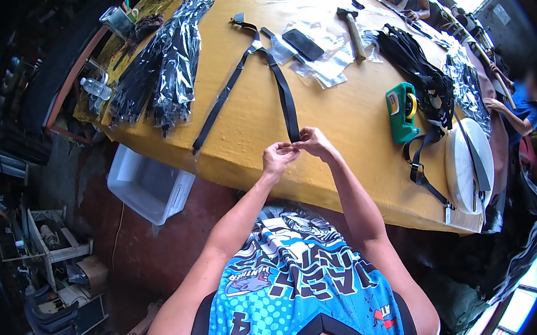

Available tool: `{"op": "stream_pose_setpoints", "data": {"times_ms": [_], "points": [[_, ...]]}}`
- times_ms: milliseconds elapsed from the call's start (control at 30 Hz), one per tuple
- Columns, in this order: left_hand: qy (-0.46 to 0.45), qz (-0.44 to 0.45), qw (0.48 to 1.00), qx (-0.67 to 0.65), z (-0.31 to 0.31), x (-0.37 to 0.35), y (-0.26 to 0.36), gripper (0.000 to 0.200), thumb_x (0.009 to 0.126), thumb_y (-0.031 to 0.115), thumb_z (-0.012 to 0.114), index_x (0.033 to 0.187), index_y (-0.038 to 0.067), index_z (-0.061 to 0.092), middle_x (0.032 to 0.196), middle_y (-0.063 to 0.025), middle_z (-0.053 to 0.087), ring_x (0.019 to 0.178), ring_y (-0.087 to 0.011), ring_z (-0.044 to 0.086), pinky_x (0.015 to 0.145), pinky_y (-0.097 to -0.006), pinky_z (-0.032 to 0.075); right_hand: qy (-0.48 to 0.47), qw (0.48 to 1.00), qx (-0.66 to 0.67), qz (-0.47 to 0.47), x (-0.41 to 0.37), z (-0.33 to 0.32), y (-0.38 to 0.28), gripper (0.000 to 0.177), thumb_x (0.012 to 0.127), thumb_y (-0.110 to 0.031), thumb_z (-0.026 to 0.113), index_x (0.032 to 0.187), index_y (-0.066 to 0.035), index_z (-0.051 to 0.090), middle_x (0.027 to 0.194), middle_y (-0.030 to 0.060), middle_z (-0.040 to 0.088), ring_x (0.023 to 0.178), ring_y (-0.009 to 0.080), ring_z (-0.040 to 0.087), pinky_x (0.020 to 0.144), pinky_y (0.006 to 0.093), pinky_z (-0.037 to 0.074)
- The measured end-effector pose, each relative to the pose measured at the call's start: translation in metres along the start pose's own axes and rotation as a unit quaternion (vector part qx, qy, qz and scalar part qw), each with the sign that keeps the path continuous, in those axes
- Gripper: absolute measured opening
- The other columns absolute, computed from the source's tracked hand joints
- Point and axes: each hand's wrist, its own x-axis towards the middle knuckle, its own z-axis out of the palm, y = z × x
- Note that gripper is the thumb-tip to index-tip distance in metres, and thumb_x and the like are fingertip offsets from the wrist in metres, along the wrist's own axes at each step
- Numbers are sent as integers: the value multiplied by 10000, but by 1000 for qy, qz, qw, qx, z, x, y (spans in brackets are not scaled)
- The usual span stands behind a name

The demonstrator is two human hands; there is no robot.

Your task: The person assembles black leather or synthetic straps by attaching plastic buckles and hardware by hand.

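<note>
A black strap [284,95] lies on the yellow tabletop [243,163] in an upside-down V, its joined end with a buckle pointing to the far side. My right hand [314,143] pinches the lower end of its right leg at the table's near edge. My left hand [279,157] meets it there, fingers closed at the same end; what exactly its fingertips hold is too small to make out. The strap's left leg runs down to the table edge, untouched. Beyond the strap, a black phone [303,45] rests on clear plastic bags [330,70].
Plastic-wrapped black straps [174,62] lie at the left, near a bottle [96,88]. To the right are a hammer [354,37], a green tape dispenser [403,113], loose black straps [417,64] and a white roll [469,166]. A grey bin [148,182] stands below. Two people are beyond the table.
</note>
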Motion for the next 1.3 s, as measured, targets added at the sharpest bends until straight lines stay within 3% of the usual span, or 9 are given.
{"op": "stream_pose_setpoints", "data": {"times_ms": [300,767,967,1067,1133,1300], "points": [[-22,-85,996,-18,-1,6,-1,232,774,48,666,931,-41,521,861,-124,627,766,-183,640,682,-276,548,-19,999,19,36,0,-5,-1,266,691,-141,708,850,20,567,715,83,614,635,135,575,566,268,448],[-26,-97,993,-55,-2,5,0,230,784,45,650,956,-49,529,899,-136,625,805,-203,639,716,-285,545,-65,996,15,52,0,-19,-11,285,735,-167,678,917,2,539,741,93,623,681,142,598,612,263,461],[-20,-100,992,-71,1,10,5,276,761,50,677,977,-50,537,893,-112,627,792,-179,632,710,-277,539,-58,994,-83,30,6,-18,-6,252,734,-247,678,799,-20,591,727,59,617,670,135,570,590,282,433],[-24,-106,990,-85,0,13,4,299,753,57,687,988,-48,536,895,-106,624,777,-168,626,720,-279,533,-83,989,-103,65,6,-18,-11,287,772,-333,642,769,-47,616,701,33,611,658,122,556,574,280,420],[-33,-112,989,-88,2,11,5,304,753,59,688,992,-47,534,898,-105,622,771,-165,623,727,-282,531,-90,982,39,164,12,-17,-5,331,811,-397,593,787,-70,632,674,20,604,637,113,549,568,271,411],[-15,-125,987,-97,1,12,1,290,784,63,655,1021,-34,521,900,-97,622,767,-162,621,728,-299,528,-71,987,44,137,18,-8,9,297,827,-360,586,784,-72,645,674,24,609,611,92,552,532,223,402]]}}
